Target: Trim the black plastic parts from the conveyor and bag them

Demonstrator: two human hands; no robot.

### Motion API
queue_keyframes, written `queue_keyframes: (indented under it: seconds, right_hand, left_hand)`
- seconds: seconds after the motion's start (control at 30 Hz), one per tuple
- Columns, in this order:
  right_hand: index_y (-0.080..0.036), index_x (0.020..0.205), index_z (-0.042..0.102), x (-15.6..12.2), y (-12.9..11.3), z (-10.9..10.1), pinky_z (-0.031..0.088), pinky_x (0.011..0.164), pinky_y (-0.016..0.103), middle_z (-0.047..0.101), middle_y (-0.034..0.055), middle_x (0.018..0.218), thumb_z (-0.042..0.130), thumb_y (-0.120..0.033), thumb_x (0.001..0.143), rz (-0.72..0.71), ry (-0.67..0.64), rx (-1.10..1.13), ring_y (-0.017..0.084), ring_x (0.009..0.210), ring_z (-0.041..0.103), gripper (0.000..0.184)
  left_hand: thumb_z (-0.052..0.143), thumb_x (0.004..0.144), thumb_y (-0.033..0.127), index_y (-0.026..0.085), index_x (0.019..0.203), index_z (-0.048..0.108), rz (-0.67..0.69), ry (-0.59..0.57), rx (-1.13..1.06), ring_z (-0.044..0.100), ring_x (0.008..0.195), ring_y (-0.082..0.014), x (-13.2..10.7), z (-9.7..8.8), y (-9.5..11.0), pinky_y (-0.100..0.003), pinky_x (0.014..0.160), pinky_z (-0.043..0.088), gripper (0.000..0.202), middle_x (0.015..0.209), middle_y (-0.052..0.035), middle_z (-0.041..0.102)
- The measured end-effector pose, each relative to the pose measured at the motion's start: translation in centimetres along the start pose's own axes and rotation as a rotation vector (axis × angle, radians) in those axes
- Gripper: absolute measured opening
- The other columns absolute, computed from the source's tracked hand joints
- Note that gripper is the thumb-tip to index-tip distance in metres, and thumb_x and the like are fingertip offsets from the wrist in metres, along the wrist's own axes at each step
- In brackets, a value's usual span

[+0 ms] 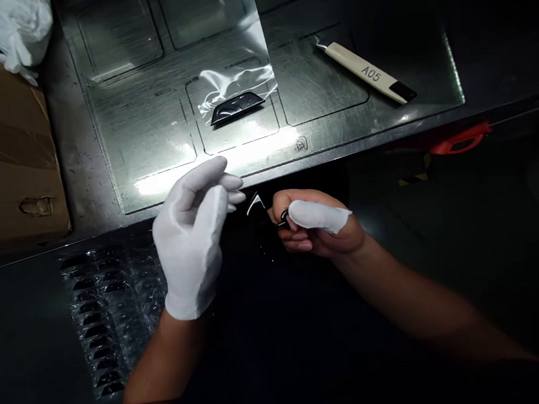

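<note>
My right hand (pixel 318 222), bare except for a white cover on the thumb, is closed around a glossy black part (pixel 256 205). The part's pointed end catches the light, while most of it merges with the dark clothing behind. A curved black bit shows beneath the thumb. My left hand (pixel 190 237), in a white glove, is held open just left of that point, fingers extended and thumb apart from them. Beyond the hands, a similar black trapezoid-shaped part (pixel 238 106) lies on clear film on the worktop (pixel 155 137).
A cream-handled cutter (pixel 362 71) marked A05 lies at the right. A cardboard box (pixel 0 148) and white bundled cloth (pixel 22 29) stand left. Below the table edge are a clear tray (pixel 130 321) with several black parts and a red-handled object (pixel 460 141).
</note>
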State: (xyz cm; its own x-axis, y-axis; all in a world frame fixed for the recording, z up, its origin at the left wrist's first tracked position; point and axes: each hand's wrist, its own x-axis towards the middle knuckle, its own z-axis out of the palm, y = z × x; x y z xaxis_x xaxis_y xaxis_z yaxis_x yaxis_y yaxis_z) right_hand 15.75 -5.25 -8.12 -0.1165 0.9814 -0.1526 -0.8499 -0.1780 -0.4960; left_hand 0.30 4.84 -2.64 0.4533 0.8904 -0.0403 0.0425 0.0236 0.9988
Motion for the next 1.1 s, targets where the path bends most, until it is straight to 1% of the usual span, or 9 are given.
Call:
queue_keyframes:
  seconds: [0.13, 0.23, 0.3, 0.37, 0.53, 0.63, 0.8, 0.93, 1.1]
  right_hand:
    - [-0.014, 0.081, 0.068, 0.07, 0.03, -0.06, 0.033, 0.042, 0.013, 0.047, -0.0034, 0.063, 0.069, -0.025, 0.095, -0.003, 0.019, -0.004, 0.005, 0.049, 0.037, 0.018]
    - [-0.014, 0.081, 0.067, 0.06, 0.16, -0.07, 0.032, 0.041, 0.014, 0.047, -0.004, 0.061, 0.069, -0.026, 0.095, -0.011, 0.026, -0.023, 0.005, 0.047, 0.036, 0.018]
    - [-0.014, 0.08, 0.066, 0.03, 0.26, 0.01, 0.032, 0.041, 0.014, 0.047, -0.004, 0.061, 0.07, -0.029, 0.095, -0.019, 0.023, -0.048, 0.005, 0.046, 0.037, 0.021]
    - [-0.014, 0.079, 0.065, -0.04, 0.33, 0.13, 0.032, 0.041, 0.014, 0.046, -0.0044, 0.06, 0.071, -0.031, 0.095, -0.02, 0.019, -0.061, 0.005, 0.046, 0.037, 0.023]
    - [-0.014, 0.08, 0.067, -0.29, 0.34, 0.37, 0.032, 0.041, 0.013, 0.048, -0.0029, 0.064, 0.071, -0.026, 0.094, -0.01, 0.024, -0.018, 0.005, 0.049, 0.037, 0.019]
    - [-0.014, 0.078, 0.066, -0.4, 0.31, 0.41, 0.033, 0.04, 0.014, 0.046, -0.0034, 0.062, 0.072, -0.027, 0.093, -0.006, 0.022, -0.017, 0.005, 0.049, 0.036, 0.022]
    - [-0.014, 0.077, 0.064, -0.47, 0.36, 0.33, 0.032, 0.04, 0.013, 0.047, -0.0033, 0.062, 0.072, -0.027, 0.092, 0.002, 0.027, -0.017, 0.005, 0.049, 0.035, 0.022]
    - [-0.014, 0.078, 0.066, -0.48, 0.46, 0.25, 0.032, 0.04, 0.014, 0.047, -0.0033, 0.061, 0.071, -0.026, 0.093, -0.006, 0.014, -0.012, 0.005, 0.048, 0.034, 0.02]
    - [-0.014, 0.081, 0.068, -0.6, 0.52, 0.24, 0.032, 0.041, 0.014, 0.045, -0.004, 0.061, 0.071, -0.027, 0.094, -0.007, 0.017, -0.018, 0.005, 0.048, 0.034, 0.019]
  left_hand:
    - [0.077, 0.093, 0.026, 0.029, 0.14, 0.067, -0.002, -0.215, 0.02, 0.072, 0.116, -0.0274, -0.43, -0.42, 0.0, -0.042, 0.101, 0.062, 0.048, 0.135, -0.0076, 0.072]
    - [0.088, 0.081, 0.027, 0.034, 0.152, 0.056, 0.048, -0.375, 0.088, 0.061, 0.137, -0.0351, -0.42, -0.56, -0.08, -0.049, 0.114, 0.056, 0.078, 0.156, -0.0082, 0.058]
    - [0.092, 0.076, 0.022, 0.036, 0.155, 0.052, 0.092, -0.438, 0.168, 0.054, 0.144, -0.0368, -0.35, -0.44, -0.06, -0.05, 0.119, 0.052, 0.091, 0.162, -0.0071, 0.052]
    - [0.09, 0.078, 0.018, 0.035, 0.154, 0.054, 0.108, -0.424, 0.197, 0.055, 0.144, -0.0355, -0.29, -0.2, 0.08, -0.049, 0.117, 0.053, 0.086, 0.161, -0.0065, 0.054]
    - [0.066, 0.099, 0.014, 0.025, 0.132, 0.071, 0.03, -0.103, 0.032, 0.072, 0.118, -0.0259, -0.16, 0.22, 0.67, -0.041, 0.096, 0.063, 0.035, 0.135, -0.0081, 0.071]
    - [0.06, 0.102, 0.011, 0.023, 0.122, 0.075, 0.049, -0.013, 0.023, 0.075, 0.107, -0.024, -0.13, 0.11, 0.74, -0.039, 0.087, 0.062, 0.028, 0.12, -0.0073, 0.077]
    - [0.064, 0.101, 0.019, 0.022, 0.124, 0.075, 0.006, -0.036, -0.004, 0.076, 0.102, -0.0224, -0.49, -0.05, 0.3, -0.036, 0.089, 0.063, 0.025, 0.118, -0.008, 0.077]
    - [0.068, 0.098, 0.021, 0.025, 0.124, 0.075, -0.029, -0.087, 0.015, 0.076, 0.103, -0.0237, -0.76, -0.12, 0.31, -0.04, 0.096, 0.064, 0.027, 0.12, -0.0071, 0.077]
    - [0.08, 0.085, 0.015, 0.03, 0.135, 0.071, 0.016, -0.246, 0.114, 0.072, 0.117, -0.0284, -0.68, -0.27, 0.73, -0.044, 0.103, 0.062, 0.053, 0.134, -0.0053, 0.073]
